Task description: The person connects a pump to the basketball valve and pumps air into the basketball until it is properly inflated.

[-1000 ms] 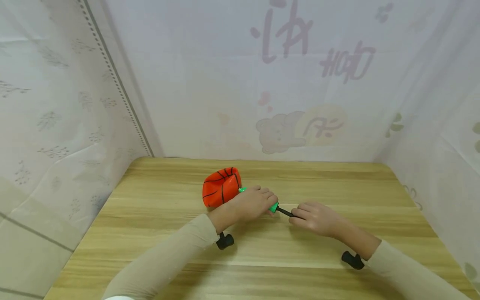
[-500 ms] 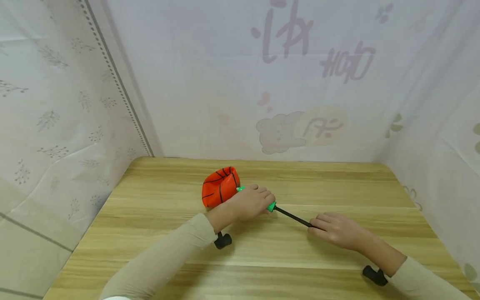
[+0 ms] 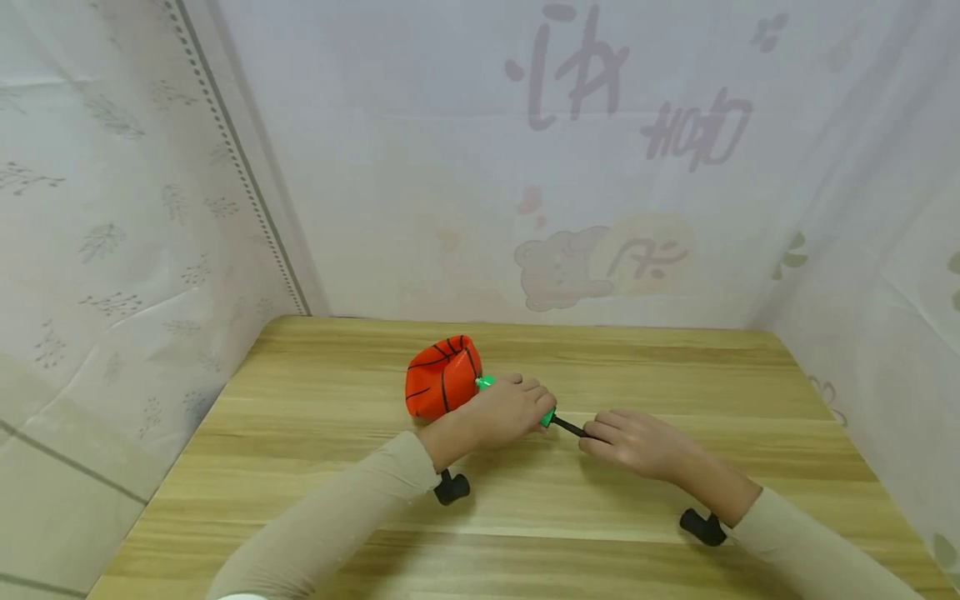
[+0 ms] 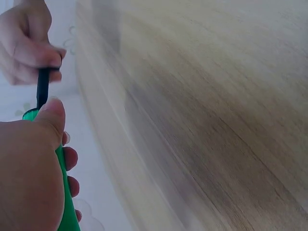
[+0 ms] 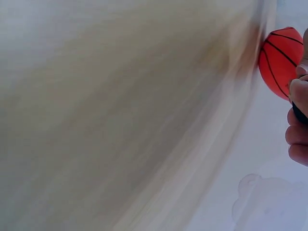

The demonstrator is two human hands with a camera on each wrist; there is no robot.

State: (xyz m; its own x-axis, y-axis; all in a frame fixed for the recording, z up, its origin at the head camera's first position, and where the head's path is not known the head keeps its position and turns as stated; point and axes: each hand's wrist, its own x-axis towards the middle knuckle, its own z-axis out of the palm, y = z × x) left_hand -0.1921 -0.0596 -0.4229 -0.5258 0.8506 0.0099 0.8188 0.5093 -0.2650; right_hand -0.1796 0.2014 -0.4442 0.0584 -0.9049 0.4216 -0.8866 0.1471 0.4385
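Note:
A partly deflated orange toy basketball (image 3: 435, 387) with black lines lies on the table, its side dented. At its right side is a hand pump with a green barrel (image 3: 550, 417). My left hand (image 3: 510, 412) grips this barrel, fingers wrapped round it in the left wrist view. My right hand (image 3: 636, 443) holds the far end of the pump's black rod (image 3: 568, 427), close to the barrel, so only a short length of rod shows. In the right wrist view, curled fingers (image 5: 298, 134) hold a dark handle. The joint between pump and ball is partly covered by my left hand.
The wood-grain table (image 3: 337, 508) ends at a pale printed cloth backdrop (image 3: 420, 167), with similar cloth on both sides. Black wrist-worn pieces (image 3: 452, 488) hang below both wrists.
Between the first two frames my right hand drew the rod out to the right; now it has pushed it back toward the barrel. My left hand and the ball have barely moved.

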